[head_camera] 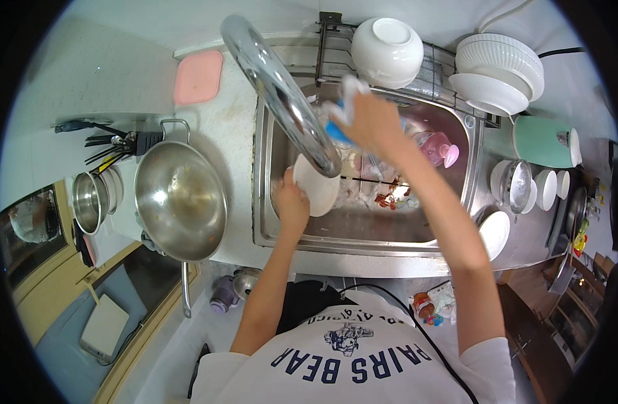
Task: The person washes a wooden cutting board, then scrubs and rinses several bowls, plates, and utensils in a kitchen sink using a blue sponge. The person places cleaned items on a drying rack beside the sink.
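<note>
My left hand (292, 199) grips the edge of a white bowl or dish (316, 187), tilted under the end of the chrome faucet (283, 96) in the steel sink (339, 235). Foam and blue material show at my right hand (372, 118), which is raised over the back of the sink, fingers closed around a blue sponge or cloth (339, 132); motion blurs it. Right of that hand a pink dish-soap bottle (435, 149) lies in the sink. Below it are chopsticks, red food scraps (387, 198) and other wet items, partly hidden by the faucet and my right arm.
Left of the sink stands a large steel wok (181, 199), with a pink board or lid (198, 77) behind it. A wire rack (334, 55) at the back holds a white bowl (387, 50). White plates and bowls (498, 65), a green container (543, 141) and more dishes line the right.
</note>
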A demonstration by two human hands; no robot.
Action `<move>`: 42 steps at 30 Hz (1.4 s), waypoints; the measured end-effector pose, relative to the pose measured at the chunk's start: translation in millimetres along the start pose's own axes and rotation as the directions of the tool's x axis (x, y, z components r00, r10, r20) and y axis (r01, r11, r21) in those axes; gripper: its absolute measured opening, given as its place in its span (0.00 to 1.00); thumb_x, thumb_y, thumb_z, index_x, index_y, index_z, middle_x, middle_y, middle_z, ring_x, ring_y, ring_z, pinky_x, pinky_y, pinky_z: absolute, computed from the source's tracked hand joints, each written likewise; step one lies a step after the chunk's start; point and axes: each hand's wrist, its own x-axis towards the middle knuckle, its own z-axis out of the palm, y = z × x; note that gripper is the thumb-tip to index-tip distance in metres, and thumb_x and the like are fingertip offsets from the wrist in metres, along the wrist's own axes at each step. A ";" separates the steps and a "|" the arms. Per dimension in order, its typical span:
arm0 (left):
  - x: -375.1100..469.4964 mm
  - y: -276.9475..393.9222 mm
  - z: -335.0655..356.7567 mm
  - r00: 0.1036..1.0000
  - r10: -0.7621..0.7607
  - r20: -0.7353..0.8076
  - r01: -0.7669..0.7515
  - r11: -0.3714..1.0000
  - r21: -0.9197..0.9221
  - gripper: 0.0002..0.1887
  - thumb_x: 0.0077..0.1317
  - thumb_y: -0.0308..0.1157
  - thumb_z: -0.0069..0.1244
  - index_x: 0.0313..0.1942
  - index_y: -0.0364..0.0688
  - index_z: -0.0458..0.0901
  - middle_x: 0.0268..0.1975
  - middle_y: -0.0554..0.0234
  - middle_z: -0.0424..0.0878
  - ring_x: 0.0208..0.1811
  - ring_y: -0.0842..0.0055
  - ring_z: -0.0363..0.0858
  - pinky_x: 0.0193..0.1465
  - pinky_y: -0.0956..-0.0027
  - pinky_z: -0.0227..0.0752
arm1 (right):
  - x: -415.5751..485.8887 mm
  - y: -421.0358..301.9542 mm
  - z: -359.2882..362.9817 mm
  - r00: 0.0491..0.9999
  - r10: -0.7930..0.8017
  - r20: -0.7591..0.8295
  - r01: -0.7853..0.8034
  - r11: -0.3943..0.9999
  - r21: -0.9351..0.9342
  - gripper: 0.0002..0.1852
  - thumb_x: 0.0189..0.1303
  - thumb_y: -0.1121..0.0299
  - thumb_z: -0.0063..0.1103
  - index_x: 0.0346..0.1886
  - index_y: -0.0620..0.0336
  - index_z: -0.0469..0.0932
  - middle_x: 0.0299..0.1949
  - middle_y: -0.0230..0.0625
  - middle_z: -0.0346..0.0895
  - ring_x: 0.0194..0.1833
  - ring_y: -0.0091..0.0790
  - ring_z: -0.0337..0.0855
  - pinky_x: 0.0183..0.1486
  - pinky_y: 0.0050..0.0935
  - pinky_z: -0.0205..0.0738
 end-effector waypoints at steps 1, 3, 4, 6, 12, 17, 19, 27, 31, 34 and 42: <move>-3.1 0.8 2.0 0.998 -0.055 0.004 0.055 0.978 -0.201 0.21 0.62 0.19 0.43 0.57 0.39 0.69 0.44 0.41 0.77 0.48 0.48 0.78 0.51 0.58 0.71 | -17.3 12.2 21.1 0.980 0.146 0.131 -0.161 0.981 0.109 0.30 0.60 0.43 0.52 0.47 0.66 0.72 0.41 0.58 0.78 0.44 0.55 0.81 0.46 0.47 0.75; -10.8 -8.2 15.1 0.983 -0.180 0.039 0.170 0.809 -0.562 0.20 0.66 0.21 0.42 0.59 0.38 0.68 0.47 0.41 0.78 0.49 0.53 0.79 0.52 0.63 0.71 | -49.4 31.4 65.3 0.877 0.227 0.423 -0.417 0.797 0.437 0.39 0.59 0.41 0.52 0.54 0.75 0.69 0.50 0.63 0.74 0.50 0.56 0.80 0.52 0.43 0.73; -11.3 -6.5 25.7 0.980 -0.186 0.070 0.187 0.746 -0.639 0.19 0.69 0.24 0.41 0.60 0.36 0.67 0.48 0.45 0.80 0.50 0.64 0.79 0.53 0.68 0.69 | -75.1 35.6 104.9 0.820 0.373 0.434 -0.572 0.555 0.604 0.34 0.58 0.46 0.56 0.52 0.72 0.69 0.48 0.62 0.75 0.51 0.56 0.78 0.54 0.43 0.72; -17.7 5.6 28.3 0.977 -0.214 0.008 0.158 0.694 -0.703 0.17 0.70 0.24 0.40 0.58 0.36 0.68 0.45 0.49 0.80 0.47 0.67 0.79 0.51 0.69 0.69 | -123.9 2.0 135.5 0.936 0.300 0.183 -0.339 0.638 0.691 0.30 0.56 0.50 0.60 0.51 0.69 0.69 0.47 0.61 0.74 0.51 0.57 0.76 0.56 0.44 0.69; -18.0 17.5 8.8 0.961 -0.272 -0.047 0.174 0.729 -0.662 0.14 0.71 0.26 0.39 0.55 0.34 0.69 0.44 0.51 0.80 0.45 0.70 0.79 0.49 0.68 0.70 | -156.4 32.0 142.8 0.902 0.139 0.409 -0.089 0.986 -0.140 0.09 0.48 0.68 0.58 0.31 0.60 0.83 0.32 0.50 0.81 0.37 0.47 0.82 0.42 0.43 0.73; -12.5 22.4 10.9 0.974 -0.224 -0.028 0.169 0.807 -0.565 0.16 0.71 0.25 0.39 0.58 0.37 0.68 0.45 0.46 0.81 0.47 0.59 0.80 0.51 0.63 0.70 | -157.8 35.5 155.6 0.992 -0.082 -0.101 0.066 0.986 -0.150 0.07 0.49 0.70 0.57 0.28 0.64 0.81 0.23 0.47 0.79 0.30 0.44 0.82 0.38 0.43 0.75; -17.9 26.1 9.8 0.977 -0.213 0.022 0.188 0.803 -0.565 0.17 0.69 0.25 0.39 0.58 0.37 0.68 0.46 0.44 0.81 0.48 0.56 0.80 0.52 0.62 0.70 | -150.0 41.4 160.8 0.982 -0.063 -0.176 0.042 0.992 -0.123 0.08 0.50 0.70 0.56 0.28 0.65 0.81 0.24 0.49 0.79 0.30 0.45 0.81 0.37 0.45 0.75; -27.6 24.1 21.6 0.980 -0.138 0.142 0.197 0.612 -0.766 0.25 0.60 0.15 0.43 0.59 0.36 0.66 0.50 0.52 0.78 0.51 0.71 0.76 0.55 0.70 0.67 | -90.5 17.4 140.8 0.987 -0.128 -0.095 0.139 0.983 0.122 0.14 0.58 0.58 0.56 0.32 0.61 0.79 0.29 0.48 0.80 0.36 0.49 0.80 0.43 0.45 0.71; -19.2 20.8 4.8 0.992 -0.116 -0.043 0.060 0.754 -0.654 0.21 0.65 0.18 0.43 0.59 0.34 0.67 0.48 0.48 0.80 0.50 0.66 0.78 0.55 0.68 0.68 | -98.0 53.0 136.9 0.992 0.124 0.003 -0.124 0.992 -0.023 0.17 0.57 0.53 0.58 0.44 0.50 0.76 0.32 0.52 0.79 0.36 0.49 0.80 0.44 0.49 0.71; -8.6 27.5 -1.2 0.989 -0.134 -0.065 0.068 0.796 -0.601 0.20 0.67 0.22 0.42 0.60 0.34 0.67 0.46 0.45 0.81 0.47 0.60 0.80 0.53 0.66 0.70 | -140.4 43.6 135.2 0.998 0.061 0.020 -0.063 0.986 0.155 0.16 0.56 0.51 0.59 0.44 0.46 0.76 0.41 0.58 0.77 0.47 0.53 0.78 0.52 0.51 0.68; 8.1 33.3 -14.0 0.995 0.060 0.075 -0.006 0.817 -0.576 0.24 0.64 0.20 0.43 0.62 0.36 0.66 0.47 0.45 0.81 0.47 0.61 0.81 0.51 0.67 0.70 | -120.0 89.4 134.2 0.906 0.422 -0.028 -0.329 0.745 0.580 0.21 0.53 0.57 0.68 0.39 0.67 0.77 0.29 0.48 0.80 0.31 0.39 0.82 0.37 0.35 0.77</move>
